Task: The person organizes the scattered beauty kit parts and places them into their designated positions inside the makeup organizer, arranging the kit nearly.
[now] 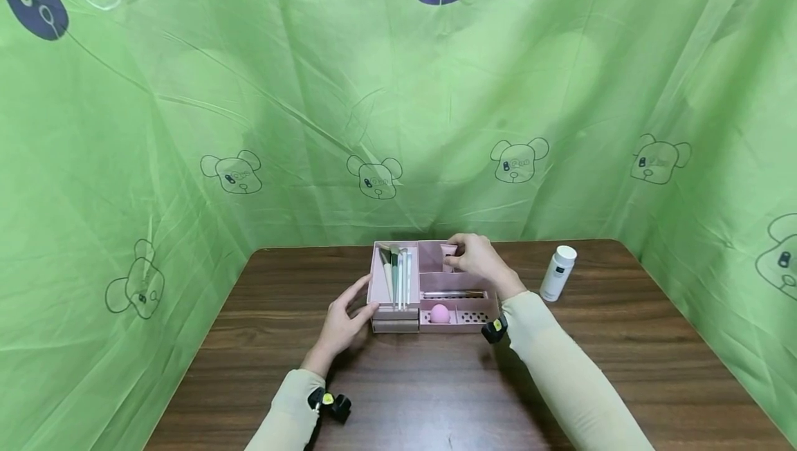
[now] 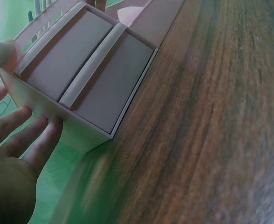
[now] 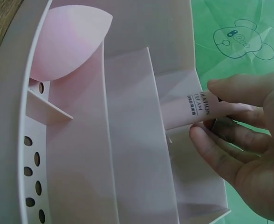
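Note:
A pink desk organizer (image 1: 459, 327) stands on the table, with drawers at its left front. My left hand (image 1: 341, 323) touches its left side with fairly straight fingers, the thumb by the upper front corner. In the left wrist view, those fingers (image 2: 41, 135) lie against the side wall beside two drawers (image 2: 111, 84). My right hand (image 1: 482, 261) pinches a small pink cream tube (image 3: 188, 109) by one end at the rear compartment. The tube's other end is hidden behind a divider. In a front compartment sits a pink makeup sponge (image 1: 439, 313).
Several makeup brushes (image 1: 398, 274) lie in the organizer's top left tray. Slim sticks (image 1: 454, 294) lie in its middle compartment. A white bottle (image 1: 558, 273) with a white cap stands on the wooden table (image 1: 411, 389) to the right. Green cloth (image 1: 386, 91) hangs behind and at both sides.

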A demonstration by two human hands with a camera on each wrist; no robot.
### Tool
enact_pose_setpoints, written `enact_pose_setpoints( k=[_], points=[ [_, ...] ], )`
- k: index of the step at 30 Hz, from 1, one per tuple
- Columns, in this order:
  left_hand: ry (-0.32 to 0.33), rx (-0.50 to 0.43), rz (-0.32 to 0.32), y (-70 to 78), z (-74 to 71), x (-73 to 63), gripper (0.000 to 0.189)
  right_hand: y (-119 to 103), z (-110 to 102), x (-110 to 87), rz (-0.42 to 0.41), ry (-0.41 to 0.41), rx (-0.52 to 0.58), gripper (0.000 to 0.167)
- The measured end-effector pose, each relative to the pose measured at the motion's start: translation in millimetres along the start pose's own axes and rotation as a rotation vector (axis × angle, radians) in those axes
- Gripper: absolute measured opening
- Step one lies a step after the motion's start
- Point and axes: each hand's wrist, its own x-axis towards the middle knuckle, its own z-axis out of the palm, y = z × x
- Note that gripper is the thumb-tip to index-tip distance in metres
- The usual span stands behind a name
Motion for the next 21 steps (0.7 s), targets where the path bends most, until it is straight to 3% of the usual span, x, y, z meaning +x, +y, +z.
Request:
enact_pose_setpoints(
  k=[14,21],
  points=[
    [0.007,-0.029,-0.021,1.6,0.4,-0.3,0.059,-2,-15,-8.6,0.014,0.018,0.088,0.030],
    [0.008,-0.026,-0.006,0.0,0.8,-0.9,0.059,2,-27,-16.7,-0.002,0.079,0.091,0.031]
  ],
)
